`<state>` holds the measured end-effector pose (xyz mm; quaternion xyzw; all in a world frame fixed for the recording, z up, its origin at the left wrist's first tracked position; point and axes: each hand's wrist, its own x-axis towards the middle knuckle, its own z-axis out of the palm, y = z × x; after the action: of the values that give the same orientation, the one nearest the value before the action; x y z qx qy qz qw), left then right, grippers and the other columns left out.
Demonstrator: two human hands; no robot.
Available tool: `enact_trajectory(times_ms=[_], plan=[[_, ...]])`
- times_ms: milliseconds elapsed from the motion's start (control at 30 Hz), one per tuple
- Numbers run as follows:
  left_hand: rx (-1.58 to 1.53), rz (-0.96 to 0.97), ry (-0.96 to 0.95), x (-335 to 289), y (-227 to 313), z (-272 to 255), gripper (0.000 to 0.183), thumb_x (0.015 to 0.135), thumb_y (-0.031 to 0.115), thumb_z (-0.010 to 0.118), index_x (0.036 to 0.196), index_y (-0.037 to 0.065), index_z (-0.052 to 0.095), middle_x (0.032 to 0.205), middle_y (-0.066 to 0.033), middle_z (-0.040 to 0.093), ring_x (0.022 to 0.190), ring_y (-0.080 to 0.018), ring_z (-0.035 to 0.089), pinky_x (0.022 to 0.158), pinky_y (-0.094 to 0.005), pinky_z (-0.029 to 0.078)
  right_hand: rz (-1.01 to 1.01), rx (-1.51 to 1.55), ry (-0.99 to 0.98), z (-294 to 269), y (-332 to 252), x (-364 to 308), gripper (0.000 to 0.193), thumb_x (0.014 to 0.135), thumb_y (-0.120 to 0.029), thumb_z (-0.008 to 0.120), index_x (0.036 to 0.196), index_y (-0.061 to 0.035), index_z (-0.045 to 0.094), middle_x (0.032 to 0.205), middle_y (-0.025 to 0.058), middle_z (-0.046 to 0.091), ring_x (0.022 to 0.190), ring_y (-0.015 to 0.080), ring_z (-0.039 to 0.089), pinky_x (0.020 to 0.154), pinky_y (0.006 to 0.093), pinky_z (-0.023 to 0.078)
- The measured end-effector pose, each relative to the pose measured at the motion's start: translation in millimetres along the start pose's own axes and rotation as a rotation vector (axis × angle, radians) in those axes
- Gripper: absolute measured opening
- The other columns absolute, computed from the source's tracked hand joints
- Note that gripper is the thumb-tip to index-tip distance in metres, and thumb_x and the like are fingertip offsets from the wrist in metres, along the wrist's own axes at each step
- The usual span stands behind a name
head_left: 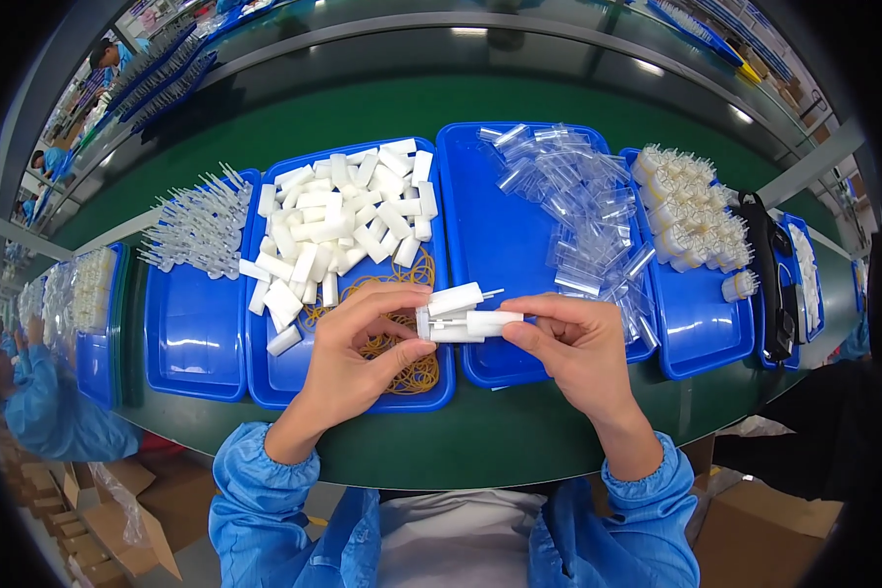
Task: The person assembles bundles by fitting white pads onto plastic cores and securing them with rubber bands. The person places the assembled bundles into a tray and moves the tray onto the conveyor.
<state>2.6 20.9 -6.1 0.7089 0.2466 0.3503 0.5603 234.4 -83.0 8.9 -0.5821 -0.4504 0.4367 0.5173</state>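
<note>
My left hand grips the round, pale end of a small assembly between thumb and fingers. White blocks, foam by their look, and thin rods stick out of that assembly toward the right. A single white foam block is pinched between the thumb and fingertips of my right hand, lying alongside the rods. Both hands are held over the seam of two blue trays. Behind my left hand, many loose white foam blocks fill one tray, with tan rubber bands partly hidden below them.
Clear plastic sleeves lie in the right-centre blue tray. The far-left tray carries thin white stemmed pieces. At right, a tray holds bundled white assemblies, beside a black object. A blue-sleeved co-worker sits left.
</note>
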Motion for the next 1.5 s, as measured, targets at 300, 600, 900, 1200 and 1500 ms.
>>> enact_trajectory(times_ms=[300,600,900,1200,1500], plan=[[0.098,0.055,0.026,0.0,-3.3,1.8,0.041,0.081,-0.006,0.078,0.121,0.001,0.069,0.127,-0.0150,0.063,0.109,-0.0226,0.067,0.083,-0.0312,0.063,0.089,0.068,0.093,3.9,-1.6,2.5,0.015,0.094,-0.007,0.072,0.103,0.0039,0.073,0.073,0.0040,0.069,0.052,0.0033,0.053,0.046,0.0176,0.037],[0.129,0.024,0.055,1.2,-0.5,1.8,0.040,0.081,-0.006,0.077,0.120,0.001,0.069,0.126,-0.0147,0.064,0.106,-0.0220,0.068,0.082,-0.0308,0.063,0.073,0.085,0.125,6.6,3.4,1.0,0.015,0.094,-0.007,0.071,0.104,0.0034,0.072,0.072,0.0018,0.067,0.052,0.0031,0.054,0.046,0.0182,0.037],[0.120,0.039,0.032,1.1,-2.5,2.6,0.040,0.082,-0.006,0.077,0.120,0.000,0.069,0.124,-0.0148,0.065,0.106,-0.0221,0.068,0.081,-0.0302,0.063,0.097,0.112,0.077,6.5,4.1,1.9,0.022,0.094,-0.006,0.071,0.113,0.0041,0.071,0.079,0.0052,0.072,0.055,0.0033,0.057,0.048,0.0187,0.041],[0.120,0.010,-0.001,1.6,-3.5,4.2,0.040,0.081,-0.006,0.078,0.120,-0.001,0.069,0.124,-0.0150,0.065,0.103,-0.0220,0.069,0.081,-0.0301,0.063,0.018,0.026,0.080,10.2,6.8,-3.6,0.016,0.092,-0.006,0.074,0.107,-0.0012,0.077,0.068,-0.0025,0.062,0.054,-0.0001,0.042,0.047,0.0215,0.028],[0.110,-0.012,0.024,-1.2,-3.9,4.8,0.040,0.080,-0.006,0.078,0.119,-0.001,0.069,0.124,-0.0153,0.065,0.102,-0.0221,0.069,0.082,-0.0305,0.063,0.022,0.024,0.114,16.3,10.5,-3.3,0.016,0.091,-0.008,0.076,0.106,-0.0031,0.078,0.065,-0.0050,0.056,0.056,-0.0001,0.037,0.048,0.0230,0.026]])
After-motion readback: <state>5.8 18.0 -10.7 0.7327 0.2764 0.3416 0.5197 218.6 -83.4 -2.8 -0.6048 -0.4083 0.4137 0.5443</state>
